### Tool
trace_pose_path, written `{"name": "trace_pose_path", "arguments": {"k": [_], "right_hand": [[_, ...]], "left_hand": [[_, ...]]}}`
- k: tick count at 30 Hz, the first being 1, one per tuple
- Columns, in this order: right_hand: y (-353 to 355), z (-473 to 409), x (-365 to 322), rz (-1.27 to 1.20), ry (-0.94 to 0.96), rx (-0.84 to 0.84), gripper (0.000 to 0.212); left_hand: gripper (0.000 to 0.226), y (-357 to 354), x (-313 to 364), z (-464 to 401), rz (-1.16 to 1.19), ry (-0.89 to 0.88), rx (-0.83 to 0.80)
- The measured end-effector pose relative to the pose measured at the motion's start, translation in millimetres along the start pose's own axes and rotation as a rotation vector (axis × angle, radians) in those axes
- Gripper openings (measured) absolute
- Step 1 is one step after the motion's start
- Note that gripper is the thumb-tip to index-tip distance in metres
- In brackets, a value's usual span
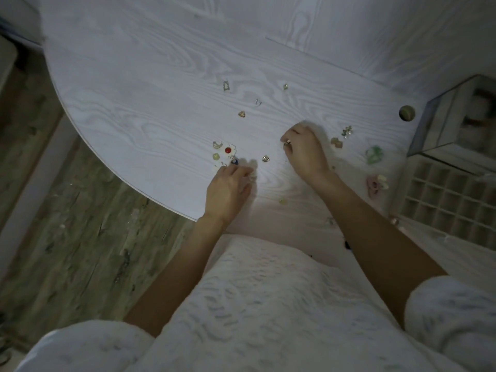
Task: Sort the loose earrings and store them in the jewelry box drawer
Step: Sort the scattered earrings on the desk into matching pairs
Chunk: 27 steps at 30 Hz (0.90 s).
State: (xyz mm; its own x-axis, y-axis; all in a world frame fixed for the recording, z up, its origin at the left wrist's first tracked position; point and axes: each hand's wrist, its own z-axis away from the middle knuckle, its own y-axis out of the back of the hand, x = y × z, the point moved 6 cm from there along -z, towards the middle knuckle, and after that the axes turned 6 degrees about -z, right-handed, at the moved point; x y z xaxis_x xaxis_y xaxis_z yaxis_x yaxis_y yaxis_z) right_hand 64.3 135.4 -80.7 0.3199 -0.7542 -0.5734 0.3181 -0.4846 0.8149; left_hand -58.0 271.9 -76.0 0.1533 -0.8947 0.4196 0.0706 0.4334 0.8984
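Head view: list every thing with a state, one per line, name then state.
left hand: fingers pinch the blue earring
right hand: curled, grips a small gold earring
divided drawer: out on the table, compartments look empty
glass jewelry box: on the table, behind the drawer
triangular earrings: loose, apart

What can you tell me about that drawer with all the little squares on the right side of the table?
The drawer is a pale, whitish tray divided by thin walls into a grid of many small square compartments. It lies flat on the white wood-grain table, at its right edge, just in front of the glass-sided jewelry box. The compartments in view look mostly empty, though dim light hides detail. Neither hand touches it; a pink earring lies on the table beside it.
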Motion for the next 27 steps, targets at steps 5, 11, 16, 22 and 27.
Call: {"name": "trace_pose_path", "arguments": {"k": [5,11,16,22,27], "right_hand": [[-7,50,-7,-0.017,0.082,-0.011,0.016],[-12,82,1,-0.024,0.042,0.023,0.009],[-11,87,5,-0.05,-0.004,0.028,0.006],[-12,96,4,-0.049,-0.011,0.046,0.013],[-14,96,3,-0.058,-0.041,0.057,0.008]], "left_hand": [[0.028,-6,1,-8,-0.03,-0.025,-0.044],[0.013,-7,1,-14,-0.068,-0.038,-0.042],[0.016,-2,-4,-14,-0.082,-0.027,-0.042],[0.03,10,-16,-3,-0.106,0.033,0.039],[0.022,6,-8,-13,-0.244,-0.123,0.027]]}}
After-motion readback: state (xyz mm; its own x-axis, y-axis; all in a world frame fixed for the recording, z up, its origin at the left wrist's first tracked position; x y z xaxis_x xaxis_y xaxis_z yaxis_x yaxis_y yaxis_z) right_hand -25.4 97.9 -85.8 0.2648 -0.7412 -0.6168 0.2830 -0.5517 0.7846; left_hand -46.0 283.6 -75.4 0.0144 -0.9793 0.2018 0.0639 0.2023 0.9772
